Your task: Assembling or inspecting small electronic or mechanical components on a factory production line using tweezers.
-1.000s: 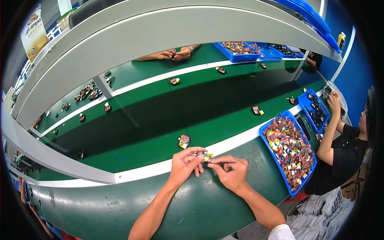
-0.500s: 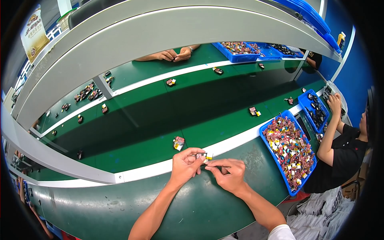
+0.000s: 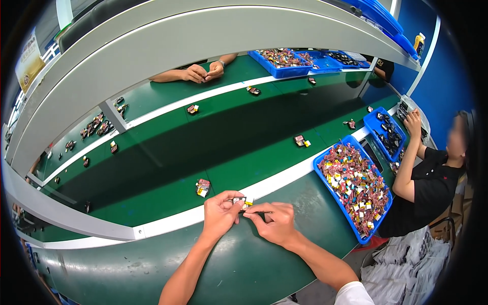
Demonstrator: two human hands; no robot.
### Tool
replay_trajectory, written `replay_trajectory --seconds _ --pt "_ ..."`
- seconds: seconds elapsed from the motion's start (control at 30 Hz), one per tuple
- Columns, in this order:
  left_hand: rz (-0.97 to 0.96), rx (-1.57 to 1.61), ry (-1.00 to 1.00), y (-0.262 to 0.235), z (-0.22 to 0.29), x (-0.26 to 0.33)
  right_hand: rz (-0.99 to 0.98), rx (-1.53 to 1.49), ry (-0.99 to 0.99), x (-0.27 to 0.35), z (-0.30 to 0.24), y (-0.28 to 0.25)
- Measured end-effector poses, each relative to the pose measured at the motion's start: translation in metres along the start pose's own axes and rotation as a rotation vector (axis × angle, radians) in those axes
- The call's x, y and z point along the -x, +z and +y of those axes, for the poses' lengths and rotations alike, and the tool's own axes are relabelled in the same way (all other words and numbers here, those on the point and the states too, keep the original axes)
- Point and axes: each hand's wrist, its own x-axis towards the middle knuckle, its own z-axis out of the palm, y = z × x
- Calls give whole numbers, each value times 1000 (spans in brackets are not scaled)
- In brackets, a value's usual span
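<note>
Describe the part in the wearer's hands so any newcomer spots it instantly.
Find the near white rail along the green belt, then the wearer's left hand and right hand by it. The left pinches a small dark part with yellow at its right. The belt's pieces lie loose; this one is held.

A broad grey beam arches across the top, with blue plastic trays above its right end. Near them a yellow bottle shows before a blue wall. A pale packet is far left; a black-shirted co-worker is near piled whitish plastic.
</note>
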Motion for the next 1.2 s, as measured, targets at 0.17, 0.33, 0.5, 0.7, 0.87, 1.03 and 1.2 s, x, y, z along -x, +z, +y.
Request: replay_trajectory --seconds 0.17,0.33,0.5,0.7,0.87,1.03,1.2 --pt "45 -174 29 2 1 -1 -17 -21 27 0 -1 -1" --pt "72 -220 30 -3 5 3 3 -67 83 2 -2 4" --pt "158 -180 48 -31 27 -1 76 -101 119 1 1 -7" --pt "609 -267 151 -134 34 -28 182 -189 183 -7 3 -8" --pt "940 -1399 291 -161 29 -25 178 -166 140 -5 8 -8" --pt "370 -1120 576 -140 42 -27 143 -152 220 -6 1 -11" --pt "-42 -924 293 -127 45 -36 133 -135 158 -4 4 -7"
